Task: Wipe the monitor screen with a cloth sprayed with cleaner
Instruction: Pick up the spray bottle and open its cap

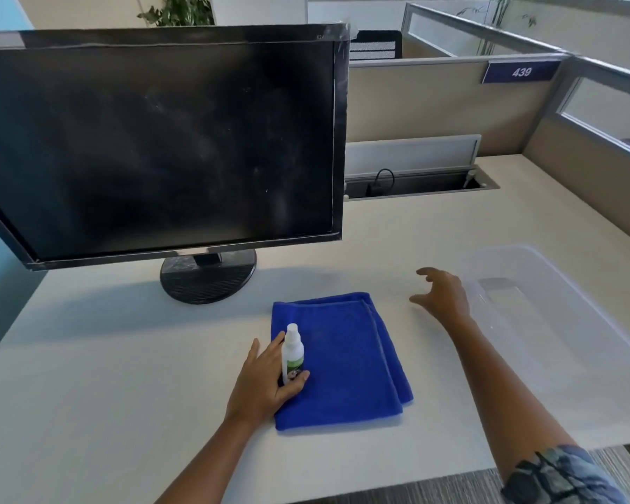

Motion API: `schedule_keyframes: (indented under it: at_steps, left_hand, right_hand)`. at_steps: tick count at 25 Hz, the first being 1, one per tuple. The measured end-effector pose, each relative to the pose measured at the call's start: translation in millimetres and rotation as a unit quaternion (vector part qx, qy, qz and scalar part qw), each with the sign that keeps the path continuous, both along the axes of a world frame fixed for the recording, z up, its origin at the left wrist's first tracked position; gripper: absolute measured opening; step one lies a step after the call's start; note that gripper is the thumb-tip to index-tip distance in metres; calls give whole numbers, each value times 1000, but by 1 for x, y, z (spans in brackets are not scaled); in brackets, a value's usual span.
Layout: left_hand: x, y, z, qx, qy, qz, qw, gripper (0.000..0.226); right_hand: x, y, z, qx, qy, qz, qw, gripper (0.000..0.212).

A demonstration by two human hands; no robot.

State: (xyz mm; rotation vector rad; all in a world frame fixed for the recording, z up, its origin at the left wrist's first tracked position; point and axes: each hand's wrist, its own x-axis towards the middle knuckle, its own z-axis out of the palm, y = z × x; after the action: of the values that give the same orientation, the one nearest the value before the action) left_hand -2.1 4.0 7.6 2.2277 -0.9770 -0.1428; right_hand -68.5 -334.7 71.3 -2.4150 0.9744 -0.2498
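A black monitor (153, 140) with a dusty, smeared dark screen stands on its round base at the desk's left. In front of it a folded blue cloth (346, 358) lies flat on the desk. A small white spray bottle (292, 352) with a green label stands upright at the cloth's left edge. My left hand (270, 380) holds the bottle, thumb across its lower part and fingers behind it. My right hand (442, 294) hovers to the right of the cloth with fingers spread and loosely bent, holding nothing.
A clear plastic bin (568, 307) lies at the desk's right, just beyond my right hand. An open cable tray (415, 183) with a black cable runs behind the monitor. Beige cubicle partitions (415, 100) close off the back and right. The desk's front edge is near me.
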Motion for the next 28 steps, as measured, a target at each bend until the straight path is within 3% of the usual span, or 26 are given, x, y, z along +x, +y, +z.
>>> schedule_keyframes:
  at_steps: [3, 6, 10, 13, 18, 23, 28]
  left_hand:
    - [0, 0, 0, -2, 0, -4, 1000, 69]
    - [-1, 0, 1, 4, 8, -3, 1000, 74]
    - [-1, 0, 1, 4, 3, -2, 1000, 73]
    - [0, 0, -1, 9, -15, -6, 1000, 66]
    - [-1, 0, 0, -5, -20, -12, 1000, 54]
    - [1, 1, 0, 2, -13, -13, 1000, 62]
    - [0, 1, 1, 5, -12, -16, 1000, 59]
  right_hand:
    - [-3, 24, 30, -66, -111, 9, 992, 38]
    - [-5, 71, 56, 30, -246, 67, 967, 21]
    - [-4, 145, 53, 233, -196, 217, 927, 21]
    - [0, 177, 32, 246, -177, 255, 918, 32]
    - [3, 198, 13, 272, -252, 203, 906, 21]
    - [-4, 203, 6, 335, -325, 146, 872, 20]
    - [-4, 199, 1, 378, -310, 217, 845, 20]
